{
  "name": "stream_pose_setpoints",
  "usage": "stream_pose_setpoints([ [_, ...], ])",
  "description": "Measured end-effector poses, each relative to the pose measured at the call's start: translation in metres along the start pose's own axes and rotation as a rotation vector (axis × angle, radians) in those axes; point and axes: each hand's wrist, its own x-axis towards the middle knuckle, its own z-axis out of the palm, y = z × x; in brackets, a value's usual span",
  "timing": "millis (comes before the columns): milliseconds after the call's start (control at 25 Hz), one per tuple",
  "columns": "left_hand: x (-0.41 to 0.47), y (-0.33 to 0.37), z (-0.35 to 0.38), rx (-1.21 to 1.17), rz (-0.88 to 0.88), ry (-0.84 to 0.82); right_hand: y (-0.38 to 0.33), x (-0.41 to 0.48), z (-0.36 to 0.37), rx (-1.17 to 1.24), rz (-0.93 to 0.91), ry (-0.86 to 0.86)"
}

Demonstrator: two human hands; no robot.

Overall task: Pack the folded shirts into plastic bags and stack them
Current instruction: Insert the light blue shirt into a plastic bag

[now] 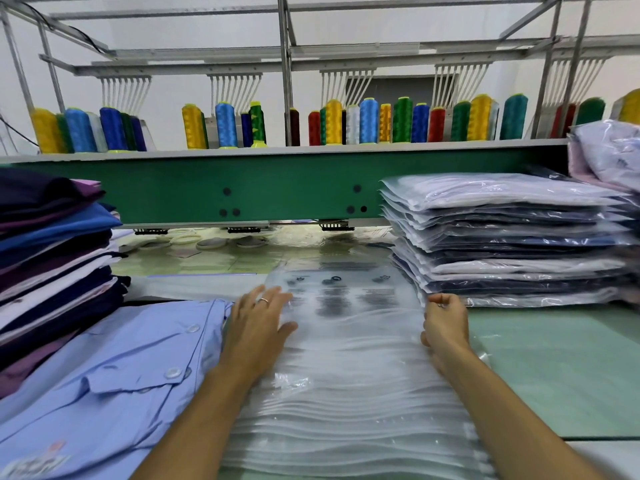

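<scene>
Thread cones (333, 122) behind, bagged stack (512, 237) right, folded shirts (55, 258) left

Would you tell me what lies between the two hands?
In the head view, a pile of empty plastic bags spans from left hand to right hand, which pinches its edge.

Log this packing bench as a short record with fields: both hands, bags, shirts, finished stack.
left hand: fingers straight, resting flat on the empty plastic bags
right hand: fingers curled, apparently pinching the bags' right edge
nearest shirt: light blue shirt, folded, unbagged, left of the bags
unpacked stack: folded shirts, far left
packed stack: bagged shirts, right, on the green table
background: thread cones in a row
</scene>
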Motion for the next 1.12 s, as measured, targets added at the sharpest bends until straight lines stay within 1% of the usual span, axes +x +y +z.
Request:
stream_pose_setpoints([
  [40,-0.001,0.004,0.001,-0.060,0.063,0.004,0.001,0.000,0.000,-0.007,-0.003,-0.009],
  [80,-0.002,0.007,0.002,-0.103,0.067,0.001,0.002,0.000,0.000,-0.012,-0.009,-0.022],
  [240,-0.004,0.008,0.000,-0.208,-0.015,0.012,0.004,-0.002,0.002,-0.042,-0.048,-0.064],
  [440,-0.005,0.011,-0.002,-0.297,-0.061,0.043,0.004,-0.005,0.002,-0.101,-0.122,-0.038],
  [560,-0.006,0.015,-0.002,-0.334,-0.077,0.103,0.001,-0.012,0.004,-0.331,-0.268,0.055],
  [640,-0.006,0.017,-0.003,-0.332,-0.070,0.139,-0.002,-0.021,0.004,-0.460,-0.397,0.051],
  [760,-0.008,0.020,-0.004,-0.330,-0.054,0.186,-0.001,-0.031,0.004,-0.610,-0.659,-0.065],
  [880,-0.008,0.021,-0.005,-0.363,-0.001,0.234,-0.005,-0.040,0.006,-0.639,-0.868,-0.233],
  [1000,-0.004,0.021,-0.007,-0.331,0.079,0.322,-0.007,-0.041,0.006,-0.704,-1.097,-0.261],
  [1040,-0.004,0.021,-0.007,-0.293,0.101,0.344,-0.008,-0.039,0.006,-0.738,-1.120,-0.265],
  [1120,-0.004,0.020,-0.006,-0.226,0.122,0.335,-0.006,-0.035,0.007,-0.876,-1.062,-0.274],
])
